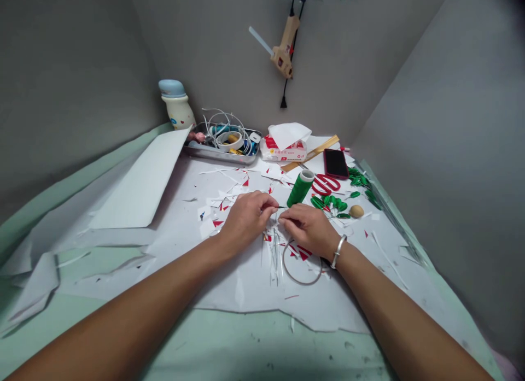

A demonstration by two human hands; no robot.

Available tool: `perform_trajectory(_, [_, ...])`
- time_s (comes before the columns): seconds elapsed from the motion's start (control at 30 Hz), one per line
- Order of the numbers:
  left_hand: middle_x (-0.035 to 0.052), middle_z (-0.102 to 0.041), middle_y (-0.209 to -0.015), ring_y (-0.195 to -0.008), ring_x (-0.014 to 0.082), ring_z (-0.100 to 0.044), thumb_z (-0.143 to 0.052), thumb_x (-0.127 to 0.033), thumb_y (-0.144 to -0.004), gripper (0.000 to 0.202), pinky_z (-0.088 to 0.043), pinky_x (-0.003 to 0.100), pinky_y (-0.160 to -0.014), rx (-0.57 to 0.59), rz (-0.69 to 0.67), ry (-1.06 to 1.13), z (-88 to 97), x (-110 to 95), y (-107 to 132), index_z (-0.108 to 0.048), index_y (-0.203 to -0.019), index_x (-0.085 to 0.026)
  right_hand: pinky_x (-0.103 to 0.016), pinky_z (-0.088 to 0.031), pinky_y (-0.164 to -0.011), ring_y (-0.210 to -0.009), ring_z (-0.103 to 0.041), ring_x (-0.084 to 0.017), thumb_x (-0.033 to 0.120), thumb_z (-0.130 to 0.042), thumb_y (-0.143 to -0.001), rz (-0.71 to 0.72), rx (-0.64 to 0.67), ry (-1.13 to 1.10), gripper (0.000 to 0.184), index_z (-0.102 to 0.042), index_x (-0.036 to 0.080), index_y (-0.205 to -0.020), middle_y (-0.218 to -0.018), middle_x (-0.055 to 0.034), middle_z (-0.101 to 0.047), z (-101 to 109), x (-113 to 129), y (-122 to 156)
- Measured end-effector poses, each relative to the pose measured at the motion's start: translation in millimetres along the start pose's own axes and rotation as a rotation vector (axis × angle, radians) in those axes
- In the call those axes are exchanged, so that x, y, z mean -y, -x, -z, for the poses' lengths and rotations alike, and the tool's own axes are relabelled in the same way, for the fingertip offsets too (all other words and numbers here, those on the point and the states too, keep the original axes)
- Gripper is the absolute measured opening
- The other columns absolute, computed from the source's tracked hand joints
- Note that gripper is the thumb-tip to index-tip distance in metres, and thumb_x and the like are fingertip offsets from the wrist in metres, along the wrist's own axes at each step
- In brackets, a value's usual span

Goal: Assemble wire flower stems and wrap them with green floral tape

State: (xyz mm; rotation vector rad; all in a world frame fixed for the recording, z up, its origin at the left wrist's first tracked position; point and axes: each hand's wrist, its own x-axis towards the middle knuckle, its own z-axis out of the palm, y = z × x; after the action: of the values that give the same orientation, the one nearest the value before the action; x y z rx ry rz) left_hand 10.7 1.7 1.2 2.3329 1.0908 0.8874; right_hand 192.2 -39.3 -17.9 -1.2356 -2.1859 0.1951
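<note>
The left hand (246, 220) and right hand (309, 229) meet just forward of the middle of the bench (262, 343), wrists apart and fingertips nearly touching, a placing that seems meant to steady small work between them. The left hand's grip is pressed together, pinching a thin dark wire (281, 207) whose tip pokes out to the right. The right hand's grip curls in just beside it, but the fingers hide whether they hold the same piece, so I cannot tell. A sheet of white paper (246, 293) covers most of the bench, probably to catch the white and red paper scraps (303, 253) strewn around the hands. A loop of thin wire (301, 280) lies just below the right hand. Toward the right edge, within easy reach, sit a spool of green thread (299, 188), red-handled scissors (325, 184) and a cluster of green leaf shapes (328, 203), likely kept close for frequent use. Less-used things sit back in the far corner: a metal tray (221, 153) of cables and tape, and a tissue box (283, 150).
</note>
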Motion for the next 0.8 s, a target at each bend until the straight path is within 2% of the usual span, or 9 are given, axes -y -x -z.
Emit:
perform_trajectory(0.13, [0.0027, -0.067, -0.085, -0.081, 0.0182, -0.059, -0.052, -0.016, -0.082, 0.012, -0.041, 0.035, -0.080, 0.000, 0.013, -0.043, -3.1, 2.3, 1.8, -0.063, -0.083, -0.020, -0.027, -0.043, -0.069, -0.074, -0.055, -0.016, 0.020, -0.054, -0.086, 0.054, 0.023, 0.055, 0.012, -0.066, 0.020, -0.086, -0.074, -0.0022, -0.065, 1.8, 4.8, 0.6])
perform_trajectory(0.37, [0.0023, -0.067, -0.083, -0.079, 0.0181, -0.059, -0.054, -0.016, -0.081, 0.011, -0.040, 0.037, -0.083, 0.036, -0.013, -0.102, -5.9, 3.8, 2.6, -0.062, -0.088, -0.021, -0.028, -0.041, -0.068, -0.072, -0.053, -0.016, 0.021, -0.052, -0.086, 0.096, -0.064, 0.122, 0.014, -0.066, 0.018, -0.086, -0.074, -0.0039, -0.063, 5.1, 6.0, 0.8])
perform_trajectory(0.6, [0.0026, -0.070, -0.084, -0.077, 0.0177, -0.060, -0.058, -0.021, -0.080, 0.010, -0.041, 0.037, -0.084, 0.034, 0.055, -0.061, -2.4, 0.0, 0.4, -0.065, -0.087, -0.021, -0.026, -0.038, -0.064, -0.066, -0.051, -0.015, 0.019, -0.053, -0.084, 0.068, -0.017, 0.122, 0.013, -0.064, 0.019, -0.077, -0.065, -0.0010, -0.059, 5.3, 5.4, 0.8])
perform_trajectory(0.8, [0.0033, -0.072, -0.087, -0.080, 0.0187, -0.063, -0.061, -0.020, -0.078, 0.012, -0.046, 0.036, -0.079, -0.012, 0.077, 0.052, -2.5, -0.5, 0.0, -0.069, -0.087, -0.021, -0.026, -0.037, -0.063, -0.067, -0.052, -0.014, 0.018, -0.054, -0.082, 0.034, 0.004, 0.135, 0.012, -0.063, 0.020, -0.075, -0.065, -0.0003, -0.059, 5.1, 5.7, 0.7])
